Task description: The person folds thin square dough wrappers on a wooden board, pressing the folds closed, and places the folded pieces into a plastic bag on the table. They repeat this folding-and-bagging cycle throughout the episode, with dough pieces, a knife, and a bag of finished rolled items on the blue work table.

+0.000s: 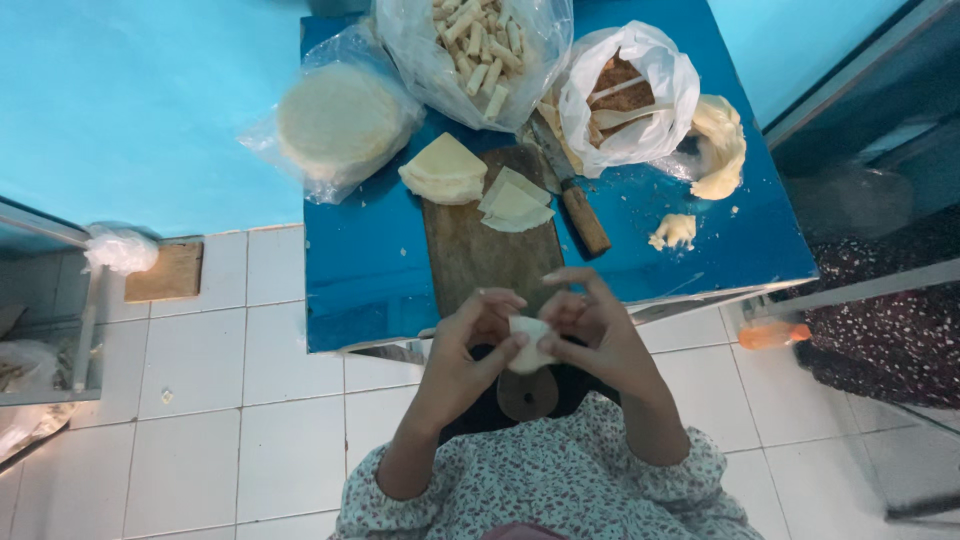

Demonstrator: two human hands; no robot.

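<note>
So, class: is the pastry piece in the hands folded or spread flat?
Folded. The pastry piece is bunched into a small packet, pinched between the left hand and right hand, unlike the flat sheets on the board.

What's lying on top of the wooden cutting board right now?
On the wooden cutting board lie a stack of folded pale wrappers and a few loose cut wrappers. A knife rests along its right edge. The hands cover the board's near end.
</note>
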